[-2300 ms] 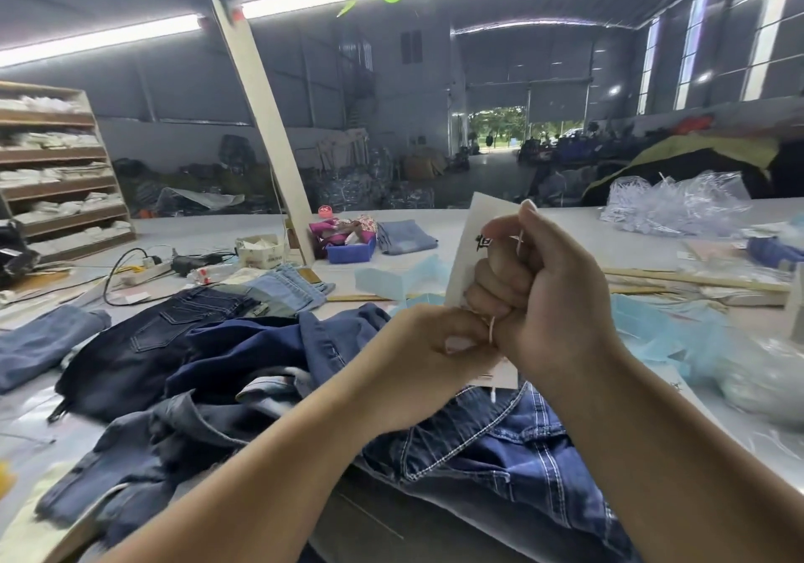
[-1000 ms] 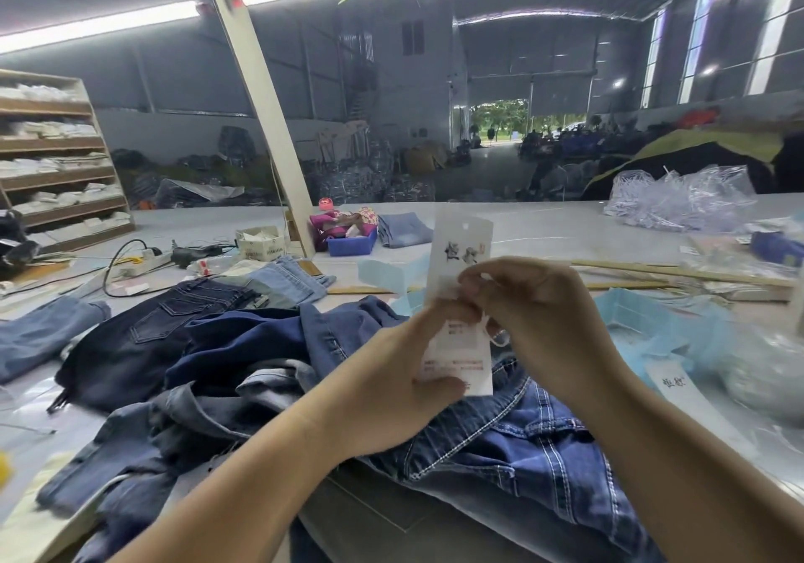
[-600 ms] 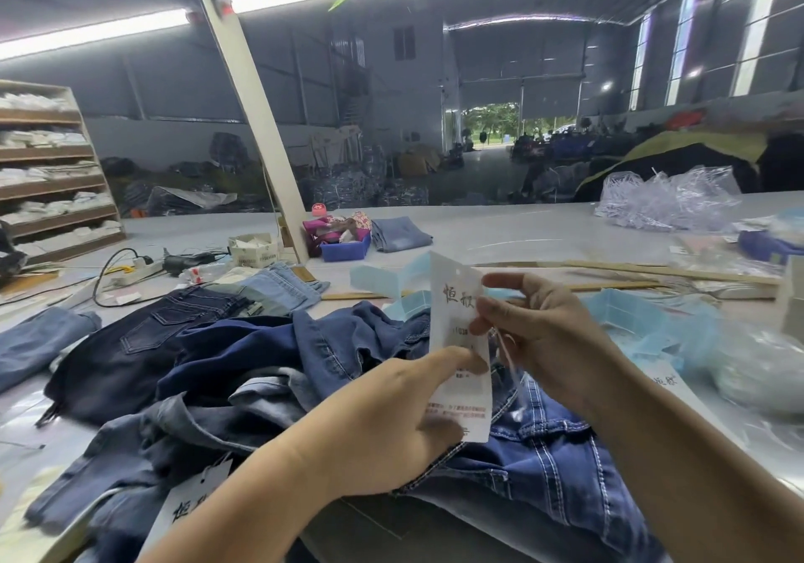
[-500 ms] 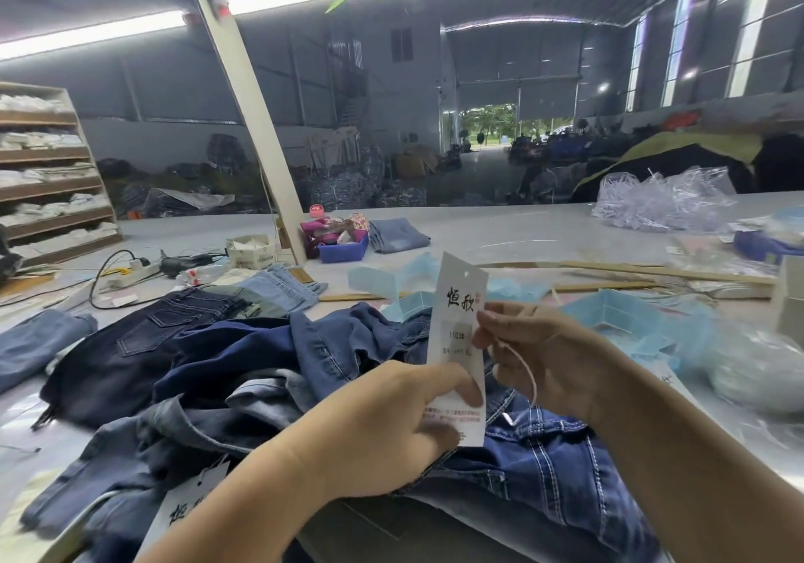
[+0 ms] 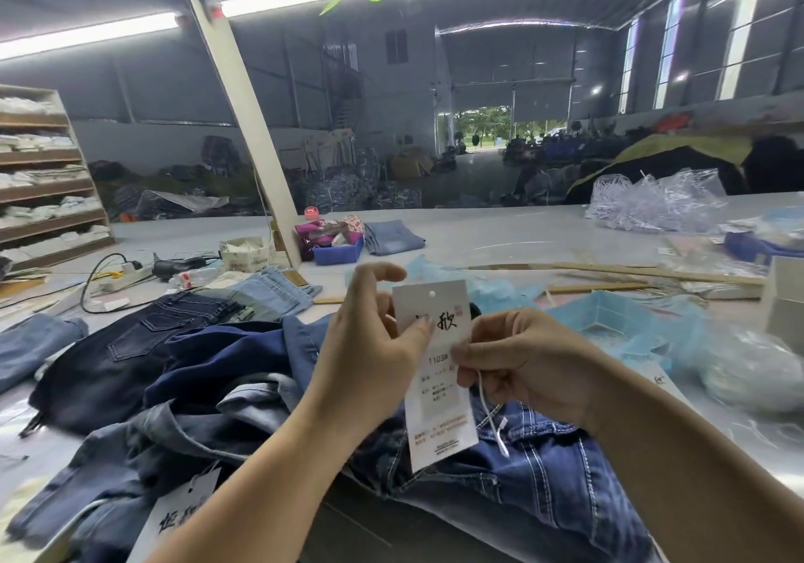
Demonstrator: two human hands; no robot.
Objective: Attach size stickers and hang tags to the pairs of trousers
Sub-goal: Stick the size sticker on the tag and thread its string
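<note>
A white hang tag [image 5: 437, 371] with black characters and a punched hole stands upright in front of me. My left hand [image 5: 370, 345] pinches its left edge with the thumb laid over the print. My right hand [image 5: 522, 366] holds the tag's right edge and grips a thin white string [image 5: 491, 414] that dangles below it. Under both hands lies a pair of blue jeans with white stitching [image 5: 544, 488], on a heap of darker jeans [image 5: 182, 366]. Another tagged piece [image 5: 182, 514] shows at the lower left.
A blue plastic tray [image 5: 609, 318] sits right of my hands, beside clear bags [image 5: 652, 205] and wooden sticks [image 5: 631, 275]. A slanted white post [image 5: 248, 127], a small box [image 5: 243, 251], a power strip with cables [image 5: 126, 273] and a blue bin [image 5: 337, 249] stand further back. Shelves line the left.
The tag was turned from its back to its printed front and came lower and nearer. My left hand shifted from the tag's lower part to its upper left edge; the string now hangs from my right hand.
</note>
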